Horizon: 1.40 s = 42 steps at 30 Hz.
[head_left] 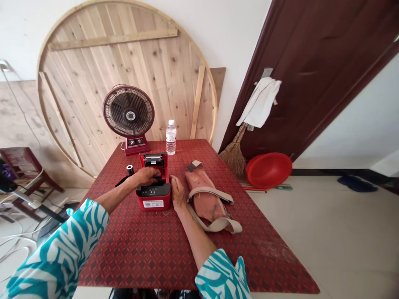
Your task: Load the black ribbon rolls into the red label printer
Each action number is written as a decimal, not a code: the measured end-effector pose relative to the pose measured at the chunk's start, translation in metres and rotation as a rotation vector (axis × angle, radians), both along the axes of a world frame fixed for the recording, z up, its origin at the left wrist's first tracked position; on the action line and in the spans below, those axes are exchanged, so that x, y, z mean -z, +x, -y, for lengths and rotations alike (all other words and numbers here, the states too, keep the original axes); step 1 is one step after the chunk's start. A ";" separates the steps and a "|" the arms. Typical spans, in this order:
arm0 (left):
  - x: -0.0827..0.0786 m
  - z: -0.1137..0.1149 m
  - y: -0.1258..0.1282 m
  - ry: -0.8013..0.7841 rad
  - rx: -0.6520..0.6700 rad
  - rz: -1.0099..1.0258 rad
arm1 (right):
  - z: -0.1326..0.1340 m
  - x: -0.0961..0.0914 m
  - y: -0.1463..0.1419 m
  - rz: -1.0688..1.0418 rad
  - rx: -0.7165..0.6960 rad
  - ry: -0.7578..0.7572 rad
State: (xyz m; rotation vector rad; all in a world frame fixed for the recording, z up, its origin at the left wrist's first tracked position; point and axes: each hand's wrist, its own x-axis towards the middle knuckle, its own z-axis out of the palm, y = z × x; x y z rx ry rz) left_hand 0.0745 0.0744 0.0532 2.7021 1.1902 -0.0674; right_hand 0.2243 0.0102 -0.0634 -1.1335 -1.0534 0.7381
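Left hand [146, 176] reaches its bent fingers into the red-and-black printer-like machine [154, 194], whether gripping anything I cannot tell, while the right hand [178, 193] lies loosely open against its right side; the lid [153, 160] is already up and not yet shut, progress inside hidden. Under the machine spreads a red patterned table [140, 253], with a small roll [130, 169] left of it, a strapped pouch [207, 207] right, and a fan [129, 112] and bottle [171, 139] behind. Farther behind it leans a round wooden panel [127, 66], with a dark door [311, 62] off right.
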 end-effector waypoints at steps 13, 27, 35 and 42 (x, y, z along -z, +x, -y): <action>-0.019 0.026 -0.045 0.173 0.055 0.622 | 0.003 -0.002 0.001 0.013 0.001 0.003; 0.028 -0.080 -0.123 0.095 -0.608 1.310 | 0.004 -0.004 0.004 0.091 -0.007 -0.063; 0.068 -0.105 -0.123 0.061 -0.682 0.811 | 0.007 -0.007 0.003 0.076 -0.016 -0.067; 0.074 -0.100 -0.135 -0.013 -0.551 0.877 | 0.005 -0.005 0.004 0.066 -0.018 -0.055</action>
